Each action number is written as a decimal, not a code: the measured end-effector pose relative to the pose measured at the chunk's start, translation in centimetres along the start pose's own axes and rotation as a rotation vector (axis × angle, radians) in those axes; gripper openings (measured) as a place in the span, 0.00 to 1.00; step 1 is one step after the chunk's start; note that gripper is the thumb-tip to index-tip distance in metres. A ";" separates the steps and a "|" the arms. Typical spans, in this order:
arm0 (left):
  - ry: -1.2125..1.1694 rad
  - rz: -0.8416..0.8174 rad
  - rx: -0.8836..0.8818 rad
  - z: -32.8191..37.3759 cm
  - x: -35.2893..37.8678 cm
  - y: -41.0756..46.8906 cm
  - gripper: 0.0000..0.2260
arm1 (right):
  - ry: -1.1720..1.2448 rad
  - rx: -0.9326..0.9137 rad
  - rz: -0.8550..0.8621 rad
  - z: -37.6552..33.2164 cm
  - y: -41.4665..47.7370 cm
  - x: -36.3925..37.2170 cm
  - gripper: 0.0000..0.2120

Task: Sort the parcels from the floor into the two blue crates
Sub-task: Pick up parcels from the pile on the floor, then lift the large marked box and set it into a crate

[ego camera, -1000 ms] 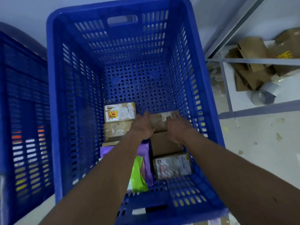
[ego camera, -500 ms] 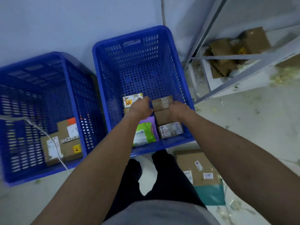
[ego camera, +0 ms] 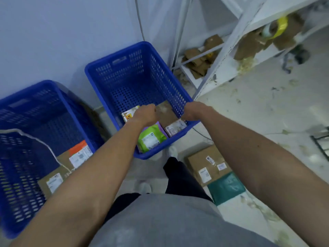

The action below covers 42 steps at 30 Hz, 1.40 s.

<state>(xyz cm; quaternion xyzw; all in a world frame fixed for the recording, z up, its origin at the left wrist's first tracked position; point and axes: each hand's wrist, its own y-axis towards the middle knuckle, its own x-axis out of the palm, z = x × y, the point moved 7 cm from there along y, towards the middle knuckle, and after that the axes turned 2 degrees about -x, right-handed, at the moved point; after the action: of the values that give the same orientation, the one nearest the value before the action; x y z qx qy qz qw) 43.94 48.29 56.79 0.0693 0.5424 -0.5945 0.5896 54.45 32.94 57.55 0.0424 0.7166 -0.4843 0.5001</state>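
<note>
- Left hand (ego camera: 146, 114) and right hand (ego camera: 193, 111): over the right crate (ego camera: 128, 72); fingers curled, and we cannot tell their grip.
- Floor by our feet: brown box (ego camera: 206, 164), teal mailer (ego camera: 227, 187).
- Crate contents: green pouch (ego camera: 151, 139), brown parcel (ego camera: 166, 113) between our hands.

Plain grey fabric shirt (ego camera: 160, 221) at bottom centre of the frame, black trousers (ego camera: 181, 179) just above it. Forearms (ego camera: 99, 172) bare down to left hand (ego camera: 146, 114) and right hand (ego camera: 193, 111).
</note>
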 end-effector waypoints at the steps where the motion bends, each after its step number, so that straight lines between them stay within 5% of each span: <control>1: -0.004 -0.004 0.021 0.0 0.2 -0.8 0.12 | 0.006 0.025 0.011 0.2 -1.3 0.3 0.17; 13: -0.065 -0.118 0.285 7.8 5.7 -9.5 0.07 | 0.133 0.371 -0.016 5.4 -17.2 9.4 0.15; 18: 0.041 -0.165 0.342 10.0 10.3 -11.2 0.14 | 0.168 0.471 -0.027 7.6 -22.8 13.7 0.19; 25: 0.118 -0.271 0.415 15.1 16.9 -15.0 0.09 | 0.307 0.609 -0.054 10.8 -31.2 20.8 0.18; 42: 0.226 -0.282 0.283 25.5 33.8 -26.0 0.12 | 0.463 0.602 0.128 21.3 -43.8 37.0 0.21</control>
<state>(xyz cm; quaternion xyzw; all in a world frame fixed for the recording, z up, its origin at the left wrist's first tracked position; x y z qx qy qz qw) 28.01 1.21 57.24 0.1409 0.5206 -0.7297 0.4203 26.54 -21.53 57.41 0.3406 0.6321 -0.6184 0.3194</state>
